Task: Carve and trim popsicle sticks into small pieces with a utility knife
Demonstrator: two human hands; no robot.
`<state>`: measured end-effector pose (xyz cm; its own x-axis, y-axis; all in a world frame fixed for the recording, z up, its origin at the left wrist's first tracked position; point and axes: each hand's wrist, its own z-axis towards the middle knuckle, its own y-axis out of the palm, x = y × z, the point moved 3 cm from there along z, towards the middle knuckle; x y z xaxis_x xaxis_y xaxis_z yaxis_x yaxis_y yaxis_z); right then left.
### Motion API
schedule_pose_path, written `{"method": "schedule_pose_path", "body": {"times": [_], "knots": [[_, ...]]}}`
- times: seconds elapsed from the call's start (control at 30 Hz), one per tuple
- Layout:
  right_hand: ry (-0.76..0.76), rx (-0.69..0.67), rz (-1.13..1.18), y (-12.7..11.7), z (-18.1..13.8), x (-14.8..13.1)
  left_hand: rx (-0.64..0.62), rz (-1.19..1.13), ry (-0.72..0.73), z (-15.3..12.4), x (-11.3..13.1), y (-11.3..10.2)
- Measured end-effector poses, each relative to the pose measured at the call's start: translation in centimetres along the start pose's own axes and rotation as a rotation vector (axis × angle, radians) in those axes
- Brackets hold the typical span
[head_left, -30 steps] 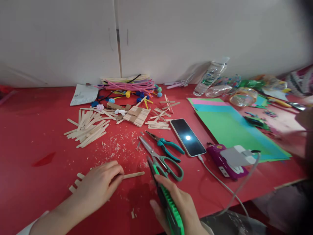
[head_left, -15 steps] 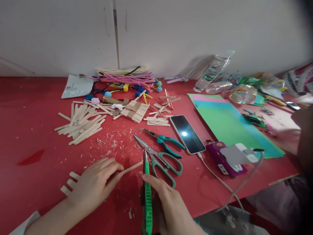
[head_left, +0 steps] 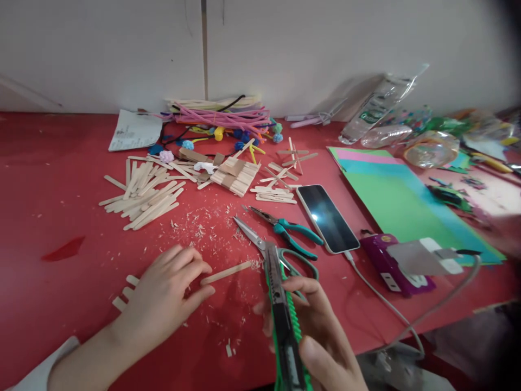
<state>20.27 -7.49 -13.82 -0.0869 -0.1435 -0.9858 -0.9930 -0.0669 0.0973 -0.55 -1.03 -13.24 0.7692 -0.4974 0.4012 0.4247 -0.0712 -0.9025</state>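
Observation:
My left hand [head_left: 166,293] hovers low over the red table, thumb and index finger apart. Between those fingertips lies one end of a wooden craft stick [head_left: 227,272], which I no longer pinch. Under the left palm, the ends of several more sticks [head_left: 125,293] poke out. A green and black utility knife [head_left: 287,320] is gripped in my right hand [head_left: 321,331], its metal nose tilted up and away from the stick. Just behind the knife rest grey-green scissors [head_left: 252,234], partly covered by it, and teal-handled pliers [head_left: 287,228].
Wood shavings [head_left: 199,225] litter the table. A pile of craft sticks [head_left: 142,193] lies at left, a bundle [head_left: 235,176] behind. Pipe cleaners [head_left: 222,117] line the wall. At right are a phone [head_left: 328,217] on a cable, coloured paper [head_left: 391,190], a purple device [head_left: 385,260] and a bottle [head_left: 374,108].
My left thumb and finger have parted from the craft stick, which now lies on the table. The knife has lifted and turned, showing its black side. The view has shifted slightly.

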Motion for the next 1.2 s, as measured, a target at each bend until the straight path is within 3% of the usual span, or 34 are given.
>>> {"method": "schedule_pose_path", "body": {"times": [0.23,0.33,0.6,0.77,0.93,1.2], "knots": [[-0.098,-0.092,-0.244,0.0,-0.1,-1.0,-0.107,-0.059,-0.068,0.4,0.5,0.2],[-0.116,-0.152,-0.389,-0.3,0.1,-1.4,-0.107,-0.068,-0.087,0.3,0.5,0.3],[-0.207,-0.107,-0.627,-0.6,-0.3,-2.4,-0.089,-0.092,-0.076,0.2,0.4,0.5],[-0.266,-0.226,-0.727,0.1,0.1,-1.5,-0.090,-0.054,-0.085,0.4,0.5,0.5],[-0.372,-0.234,-0.929,1.0,0.0,-1.0,-0.079,-0.008,-0.034,0.5,0.7,0.5],[-0.312,-0.226,-1.000,1.3,-0.9,-0.8,-0.108,0.012,-0.035,0.3,0.9,0.6]]}}
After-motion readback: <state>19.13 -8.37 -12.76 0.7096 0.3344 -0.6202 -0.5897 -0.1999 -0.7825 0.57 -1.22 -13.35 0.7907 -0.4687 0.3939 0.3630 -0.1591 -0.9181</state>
